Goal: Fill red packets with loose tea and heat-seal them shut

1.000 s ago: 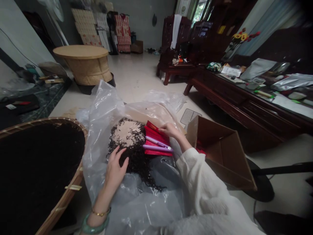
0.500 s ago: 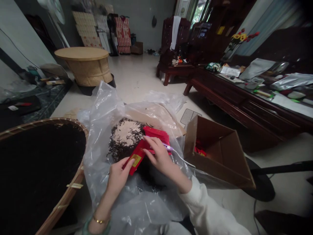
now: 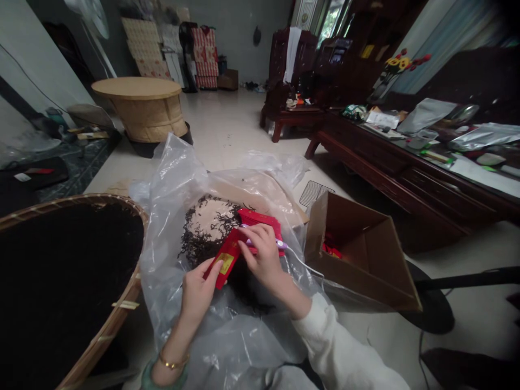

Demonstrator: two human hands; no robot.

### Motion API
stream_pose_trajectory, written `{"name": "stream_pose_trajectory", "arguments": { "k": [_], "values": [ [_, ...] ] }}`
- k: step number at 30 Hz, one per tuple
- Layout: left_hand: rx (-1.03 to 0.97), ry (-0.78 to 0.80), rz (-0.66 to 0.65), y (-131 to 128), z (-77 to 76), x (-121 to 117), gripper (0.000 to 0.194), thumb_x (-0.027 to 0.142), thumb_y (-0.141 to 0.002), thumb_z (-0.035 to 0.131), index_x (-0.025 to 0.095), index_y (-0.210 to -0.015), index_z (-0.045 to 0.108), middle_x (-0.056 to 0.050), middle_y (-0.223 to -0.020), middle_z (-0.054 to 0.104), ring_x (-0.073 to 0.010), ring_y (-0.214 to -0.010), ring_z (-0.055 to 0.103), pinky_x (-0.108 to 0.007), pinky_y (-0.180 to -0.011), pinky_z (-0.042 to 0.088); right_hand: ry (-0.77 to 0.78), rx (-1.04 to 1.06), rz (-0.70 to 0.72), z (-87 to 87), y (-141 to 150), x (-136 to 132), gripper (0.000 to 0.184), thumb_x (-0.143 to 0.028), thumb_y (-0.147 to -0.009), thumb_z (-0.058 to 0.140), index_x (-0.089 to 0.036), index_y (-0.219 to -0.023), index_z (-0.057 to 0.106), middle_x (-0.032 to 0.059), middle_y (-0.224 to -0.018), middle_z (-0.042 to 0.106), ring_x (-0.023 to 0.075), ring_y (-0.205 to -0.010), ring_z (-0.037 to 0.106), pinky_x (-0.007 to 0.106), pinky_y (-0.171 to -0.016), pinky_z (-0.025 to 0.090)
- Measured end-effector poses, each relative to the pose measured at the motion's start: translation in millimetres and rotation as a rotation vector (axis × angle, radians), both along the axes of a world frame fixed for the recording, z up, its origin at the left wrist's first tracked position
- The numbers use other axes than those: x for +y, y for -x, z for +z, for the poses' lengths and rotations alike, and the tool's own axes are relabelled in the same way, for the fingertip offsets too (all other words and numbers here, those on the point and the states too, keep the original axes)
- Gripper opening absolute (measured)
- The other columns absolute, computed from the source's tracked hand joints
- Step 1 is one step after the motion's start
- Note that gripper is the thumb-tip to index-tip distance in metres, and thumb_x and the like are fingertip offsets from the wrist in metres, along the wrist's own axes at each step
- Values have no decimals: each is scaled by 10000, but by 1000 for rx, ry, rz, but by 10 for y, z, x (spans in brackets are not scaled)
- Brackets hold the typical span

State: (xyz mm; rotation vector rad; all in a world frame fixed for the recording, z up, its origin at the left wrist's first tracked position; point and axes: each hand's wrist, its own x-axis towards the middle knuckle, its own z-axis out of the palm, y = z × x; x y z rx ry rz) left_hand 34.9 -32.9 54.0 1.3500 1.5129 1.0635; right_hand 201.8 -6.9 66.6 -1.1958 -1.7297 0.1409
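Observation:
A red packet with a gold label [image 3: 226, 263] is tilted over the loose dark leaves. My left hand [image 3: 199, 290] grips its lower end between thumb and fingers. At the upper end, my right hand [image 3: 264, 257] has its thumb and fingertips closed on the packet's edge; the exact contact is partly hidden. Just behind the right hand lies a purple corded tool [image 3: 280, 245], its white cord trailing right, its kind unclear. Under it is a stack of red packets [image 3: 260, 218]. Dark twisted leaves [image 3: 195, 241] lie below in a large clear plastic bag [image 3: 162, 216].
On the left stands a wide woven basket [image 3: 136, 260] full of dark material. An open cardboard box [image 3: 365, 281] with some red packets inside is at the right, beside a black stand base [image 3: 434, 309]. Farther off are a round-topped table [image 3: 138, 89] and a long wooden table [image 3: 390, 179].
My right hand has shifted slightly, with its fingers now closer about the packet's upper end. The left hand keeps its grip, and the packet has barely moved.

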Motion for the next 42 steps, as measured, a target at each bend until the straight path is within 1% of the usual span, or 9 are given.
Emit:
{"name": "stream_pose_trajectory", "arguments": {
  "k": [11, 16, 19, 23, 26, 31, 33, 36, 42],
  "values": [
    [-30, 15, 30, 0, -62, -16, 438, 531, -750, 611, 141, -899, 744, -36, -635, 740, -197, -476, 669, -263, -470, 523, 56, 56, -7, -27, 53, -41, 290, -203, -927, 525, -266, -1173, 663, 95, -1028, 663, 264, -991, 557, 473, -887, 488],
    [-37, 25, 34, -24, -45, -22, 423, 526, -755, 606, 143, -874, 739, -24, -596, 722, -195, -460, 662, -258, -456, 516, -8, 60, 0, -34, 65, -34, 258, -195, -936, 524, -241, -1141, 673, 97, -1018, 673, 251, -963, 566, 442, -859, 493],
    [-25, 19, 30, -24, -53, -30, 413, 516, -765, 599, 141, -866, 738, -21, -582, 717, -195, -453, 658, -257, -454, 511, -26, 62, -5, -27, 78, -42, 198, -190, -934, 533, -225, -1054, 686, 93, -1002, 667, 242, -954, 566, 422, -851, 489],
    [57, -53, 16, -9, -88, -40, 374, 477, -778, 586, 160, -886, 752, -17, -602, 731, -192, -480, 670, -256, -495, 525, 58, 82, -20, -22, 59, -20, 89, -228, -902, 602, -206, -965, 661, 86, -945, 656, 245, -925, 556, 405, -814, 490],
    [105, -87, 24, -7, -99, -45, 349, 457, -783, 576, 175, -882, 757, -20, -630, 747, -193, -496, 677, -258, -507, 531, 124, 101, -13, -30, 45, -1, 86, -246, -880, 639, -215, -960, 647, 70, -890, 666, 241, -878, 552, 392, -779, 491],
    [110, -81, 14, -17, -96, -55, 366, 469, -804, 561, 168, -889, 750, -22, -607, 736, -189, -472, 665, -257, -505, 529, 121, 125, -12, -72, 55, 6, 78, -239, -882, 643, -219, -953, 667, 60, -821, 671, 235, -828, 532, 380, -733, 486],
    [108, -72, 0, -15, -105, -61, 367, 471, -809, 556, 167, -888, 747, -20, -593, 729, -188, -467, 663, -254, -494, 524, 131, 101, -28, -81, 44, 21, 45, -240, -887, 637, -228, -894, 680, 55, -802, 665, 234, -820, 525, 395, -749, 475],
    [105, -63, 1, -11, -122, -66, 366, 474, -801, 565, 169, -892, 744, -22, -609, 733, -191, -473, 671, -252, -489, 522, 120, 35, -49, -69, 7, 49, 95, -247, -892, 627, -234, -822, 689, 58, -799, 652, 239, -830, 518, 411, -760, 458],
    [95, -7, 25, -23, -89, -55, 388, 516, -796, 553, 172, -834, 728, -6, -545, 692, -191, -440, 655, -248, -453, 502, -29, -122, 137, -35, -1, 5, 173, -182, -943, 501, -221, -874, 655, 62, -836, 701, 215, -756, 527, 393, -718, 456]
  ]
}}
